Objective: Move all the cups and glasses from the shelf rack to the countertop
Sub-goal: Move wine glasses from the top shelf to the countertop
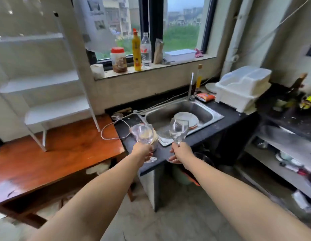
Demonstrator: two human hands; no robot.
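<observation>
A: What are the fingers doing?

B: Left hand (142, 151) curls round the stem of a wine glass (144, 134), upright. Right hand (180, 152) grips a 2nd wine glass (178, 130) the same way, tilted slightly.

A: Where are they?

B: Both held above the black countertop (226, 124), at its front edge, near the steel sink (206, 108) w/ plates (186, 119) in it. White shelf rack (47, 80) stands on the wooden table (52, 157), left. Another glass (117, 116) lies on the counter by the sink.

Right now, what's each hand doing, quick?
Left hand: closed around the stem of a wine glass.
Right hand: closed around the stem of a second wine glass.
</observation>
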